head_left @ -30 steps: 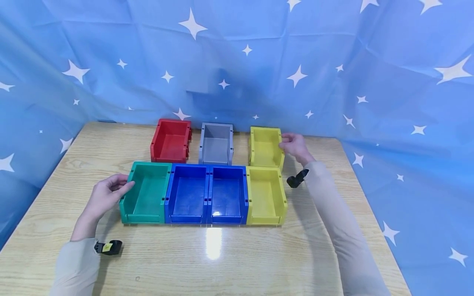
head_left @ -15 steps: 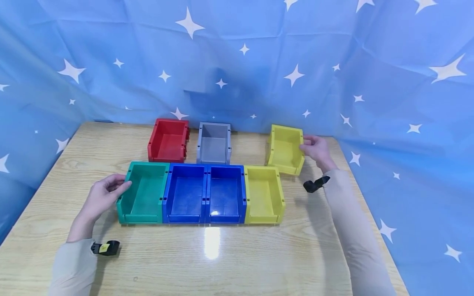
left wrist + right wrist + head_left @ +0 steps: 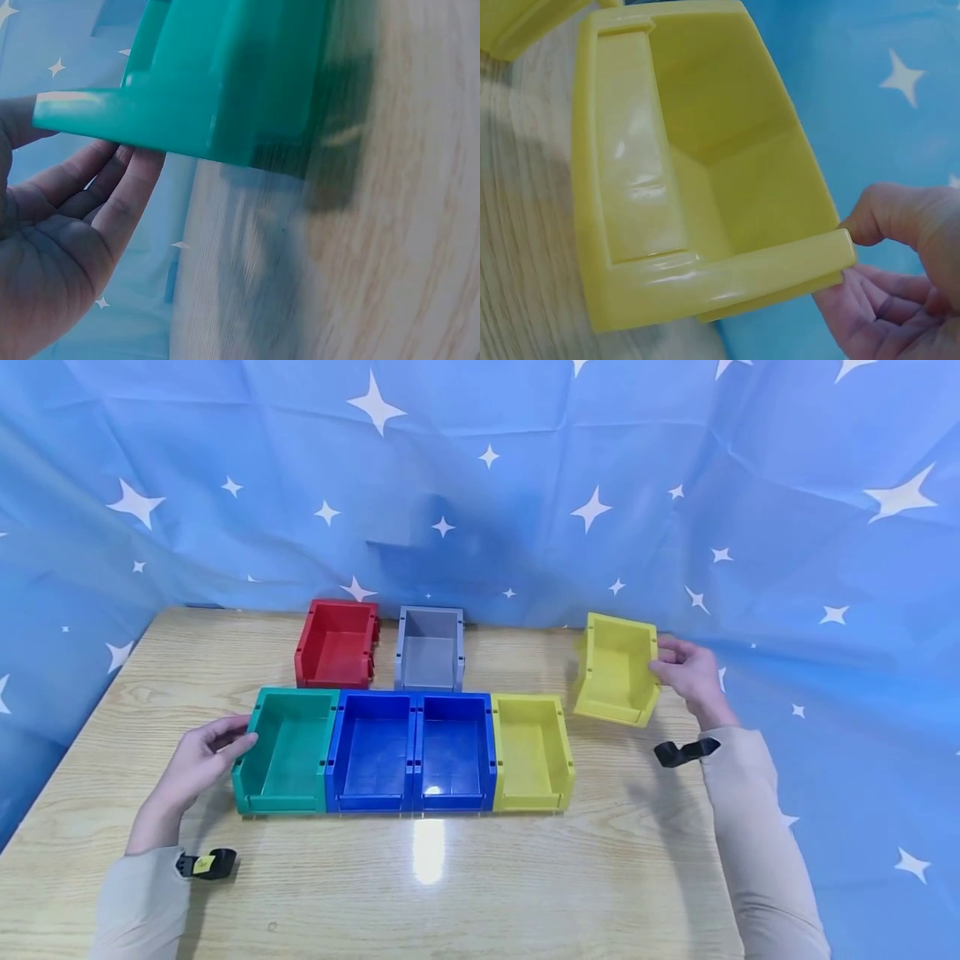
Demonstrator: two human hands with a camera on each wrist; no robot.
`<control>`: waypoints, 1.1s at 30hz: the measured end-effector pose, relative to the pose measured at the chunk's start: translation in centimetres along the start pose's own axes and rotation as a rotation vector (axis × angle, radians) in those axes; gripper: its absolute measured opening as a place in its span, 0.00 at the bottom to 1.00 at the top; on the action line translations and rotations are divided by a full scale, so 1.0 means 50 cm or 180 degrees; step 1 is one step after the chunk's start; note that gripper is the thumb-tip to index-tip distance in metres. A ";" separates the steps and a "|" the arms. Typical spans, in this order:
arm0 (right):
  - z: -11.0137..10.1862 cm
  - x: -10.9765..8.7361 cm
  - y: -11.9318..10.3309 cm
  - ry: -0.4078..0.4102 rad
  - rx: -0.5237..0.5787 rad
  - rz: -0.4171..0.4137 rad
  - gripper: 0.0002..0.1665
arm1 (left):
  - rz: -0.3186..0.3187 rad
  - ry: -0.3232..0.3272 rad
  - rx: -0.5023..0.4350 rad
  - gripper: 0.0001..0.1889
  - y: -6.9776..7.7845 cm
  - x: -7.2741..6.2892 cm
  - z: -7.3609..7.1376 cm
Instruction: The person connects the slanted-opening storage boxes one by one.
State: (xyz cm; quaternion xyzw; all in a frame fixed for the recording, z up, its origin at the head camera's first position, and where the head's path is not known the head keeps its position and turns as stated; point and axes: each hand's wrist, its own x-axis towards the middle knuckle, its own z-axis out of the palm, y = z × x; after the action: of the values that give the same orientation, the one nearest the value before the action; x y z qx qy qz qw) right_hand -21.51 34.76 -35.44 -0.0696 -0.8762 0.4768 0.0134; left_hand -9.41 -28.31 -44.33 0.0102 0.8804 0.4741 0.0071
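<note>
My right hand (image 3: 690, 675) pinches the right wall of a yellow storage bin (image 3: 618, 668), thumb inside and fingers outside. That bin is tilted and hangs above the table at the back right. On the left, my left hand (image 3: 198, 764) grips the left wall of a green bin (image 3: 292, 752) between thumb and fingers. In the left wrist view, the fingers lie under the green wall's edge. The green bin stands in a row with two blue bins, a left one (image 3: 377, 752) and a right one (image 3: 453, 752), and a second yellow bin (image 3: 531, 756) at the right end.
Behind the row, a red bin (image 3: 337, 647) and a grey bin (image 3: 430, 652) stand apart on the wooden table (image 3: 487, 893). A blue star-patterned cloth (image 3: 480, 485) hangs close behind the table's back edge and along its sides.
My right hand has lifted the yellow bin from behind the row's right end and carried it to the right, tilting it. The left hand keeps its grip on the green bin.
</note>
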 end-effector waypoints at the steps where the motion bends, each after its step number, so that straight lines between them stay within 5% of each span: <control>1: -0.007 -0.005 -0.002 0.0000 -0.0047 0.0017 0.31 | 0.0004 -0.0003 -0.0001 0.25 0.000 0.000 0.000; 14: -0.052 -0.090 -0.001 -0.0207 -0.0228 -0.0038 0.31 | 0.0016 0.0010 -0.0051 0.24 -0.001 -0.004 -0.003; 33: -0.021 -0.159 0.016 -0.0456 -0.0228 -0.0282 0.30 | 0.0002 0.0026 -0.0099 0.25 -0.004 -0.002 0.000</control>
State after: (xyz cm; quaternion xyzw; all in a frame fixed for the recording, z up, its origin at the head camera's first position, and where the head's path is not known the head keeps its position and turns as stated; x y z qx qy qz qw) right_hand -13.47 35.00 -35.18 0.0031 -0.8936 0.4478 -0.0307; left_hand -9.33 -28.40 -44.48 0.0084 0.8730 0.4877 0.0034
